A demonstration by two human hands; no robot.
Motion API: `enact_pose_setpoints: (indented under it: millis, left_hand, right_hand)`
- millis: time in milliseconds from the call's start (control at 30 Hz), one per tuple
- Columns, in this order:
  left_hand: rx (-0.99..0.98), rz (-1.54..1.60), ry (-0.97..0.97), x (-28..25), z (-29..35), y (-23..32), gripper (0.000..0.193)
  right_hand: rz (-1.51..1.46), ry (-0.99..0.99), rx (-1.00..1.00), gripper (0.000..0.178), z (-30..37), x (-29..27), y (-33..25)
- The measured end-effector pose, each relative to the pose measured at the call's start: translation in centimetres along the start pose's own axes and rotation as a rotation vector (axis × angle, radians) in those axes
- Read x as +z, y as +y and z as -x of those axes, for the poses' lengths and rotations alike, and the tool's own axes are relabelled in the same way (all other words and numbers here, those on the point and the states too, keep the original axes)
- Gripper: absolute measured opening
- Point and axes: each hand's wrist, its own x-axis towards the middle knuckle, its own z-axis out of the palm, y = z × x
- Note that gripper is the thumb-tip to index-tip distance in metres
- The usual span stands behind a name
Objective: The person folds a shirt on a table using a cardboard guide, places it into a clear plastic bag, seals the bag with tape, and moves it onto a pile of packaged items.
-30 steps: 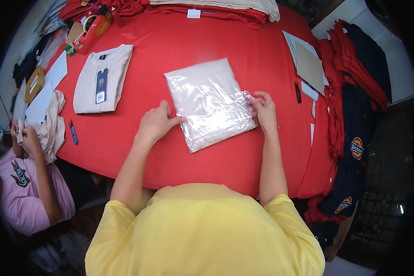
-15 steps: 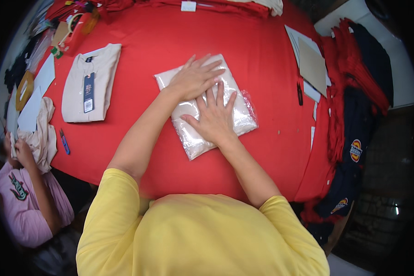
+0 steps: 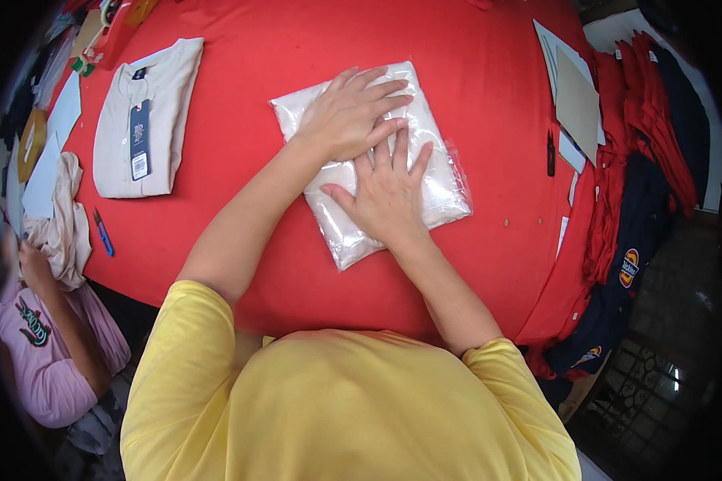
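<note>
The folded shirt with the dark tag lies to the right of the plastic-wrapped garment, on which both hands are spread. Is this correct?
Not quite: the head view shows the folded shirt left of the plastic-wrapped garment, not right. The left hand and right hand are indeed spread on that garment.

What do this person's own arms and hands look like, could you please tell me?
Plain yellow short sleeves cover the upper arms, matching the yellow shirt. The left forearm and right forearm are bare, with no watch or bracelet visible. The left hand and right hand are ungloved, and no rings can be seen.
</note>
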Motion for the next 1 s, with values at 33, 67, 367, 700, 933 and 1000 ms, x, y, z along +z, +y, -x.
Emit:
enact_pose_setpoints:
  millis: [33,67,367,700,933,1000]
  left_hand:
    - [0.014,0.006,0.019,0.1,0.0,-0.1,0.043]
    - [0.027,0.012,0.037,0.7,0.1,-0.1,0.043]
    - [-0.067,0.065,0.446,-3.9,10.9,3.8,0.035]
    - [-0.219,-0.141,0.209,-2.2,17.7,9.8,0.039]
    - [-0.280,-0.025,0.240,-1.7,16.5,10.4,0.044]
    - [-0.309,-0.052,0.176,-1.3,16.7,10.6,0.045]
  right_hand:
    - [0.004,0.000,0.002,0.085,0.0,0.0,0.0]
    - [0.007,0.000,0.003,0.085,0.2,0.4,0.2]
    - [0.026,0.079,-0.054,0.089,0.1,1.1,1.0]
    - [-0.253,0.018,-0.157,0.070,-2.2,-0.8,3.4]
    - [-0.287,0.190,-0.496,0.030,3.2,-2.1,2.9]
    - [-0.171,0.157,-0.526,0.035,5.2,0.1,2.4]
